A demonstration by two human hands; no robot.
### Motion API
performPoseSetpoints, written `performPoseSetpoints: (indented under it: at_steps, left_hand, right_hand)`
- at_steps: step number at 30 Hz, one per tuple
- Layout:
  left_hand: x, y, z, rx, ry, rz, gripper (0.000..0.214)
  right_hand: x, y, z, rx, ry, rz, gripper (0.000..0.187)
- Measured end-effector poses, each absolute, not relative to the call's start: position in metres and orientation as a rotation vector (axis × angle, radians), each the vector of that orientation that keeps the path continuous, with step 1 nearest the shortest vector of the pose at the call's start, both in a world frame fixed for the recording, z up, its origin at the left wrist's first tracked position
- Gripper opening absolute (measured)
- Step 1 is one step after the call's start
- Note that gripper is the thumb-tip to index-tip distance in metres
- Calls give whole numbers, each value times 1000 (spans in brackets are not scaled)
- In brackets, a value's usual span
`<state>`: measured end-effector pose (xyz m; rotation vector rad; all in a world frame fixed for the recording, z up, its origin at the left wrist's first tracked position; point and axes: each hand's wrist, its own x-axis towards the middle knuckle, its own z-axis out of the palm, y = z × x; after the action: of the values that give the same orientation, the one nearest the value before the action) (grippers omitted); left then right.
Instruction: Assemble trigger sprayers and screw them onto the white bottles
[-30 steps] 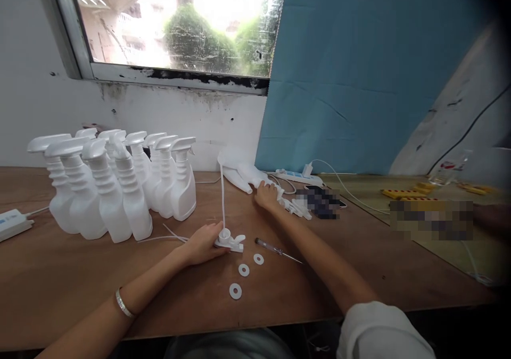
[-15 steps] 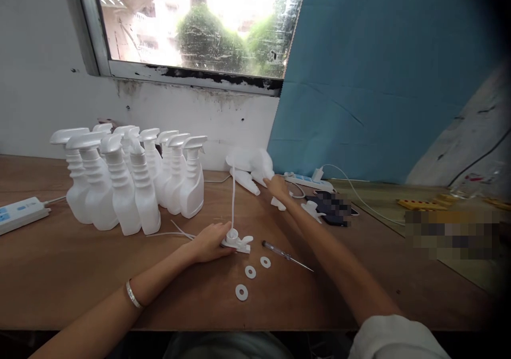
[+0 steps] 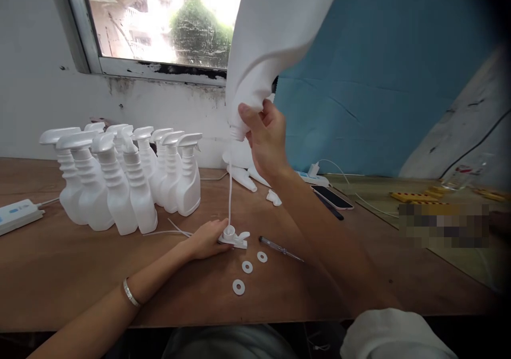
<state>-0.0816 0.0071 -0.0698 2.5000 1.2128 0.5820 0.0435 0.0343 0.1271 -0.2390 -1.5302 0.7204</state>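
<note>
My left hand [image 3: 209, 239] is closed on a white spray trigger head [image 3: 238, 239], held upside down against the table with its cap opening up. A thin dip tube [image 3: 230, 194] rises straight from it. My right hand [image 3: 266, 138] grips a white plastic bottle [image 3: 275, 34] near the neck. The bottle is tilted upside down in the air, and its threaded mouth [image 3: 237, 133] is just above the tube's upper end. Whether the tube's tip is inside the mouth I cannot tell. Three white washers [image 3: 247, 267] and a screwdriver [image 3: 280, 248] lie to the right of the trigger head.
Several assembled spray bottles [image 3: 115, 183] stand at the left. Loose tubes [image 3: 167, 233] lie by my left hand. White bottles [image 3: 241, 177] lie at the back, a trigger head [image 3: 273, 197] in front of them. A phone [image 3: 332, 197] and power strips [image 3: 19, 215] are also on the table.
My right hand has lifted a white bottle from the back of the table and brought it upside down over the tube. My left hand still holds the trigger head in place.
</note>
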Motion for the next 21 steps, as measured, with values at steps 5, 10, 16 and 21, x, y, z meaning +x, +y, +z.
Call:
performPoseSetpoints:
  at_steps: [5,10,16,21]
  left_hand:
    - [-82,7,-70,2465,1196,630,29]
    - [-82,8,-72,2459,1195,628,31]
    - [-82,8,-72,2511,1215,589,31]
    - [-81,7,-70,2544,1212,575,30]
  right_hand:
    - [35,20,120,-296,-1606,474,21]
    - [37,26,108,-356,-1640,402,25]
    - [42,30,93,-403,-1639,517,32]
    - [56,35,55,-571,-1612,686,33]
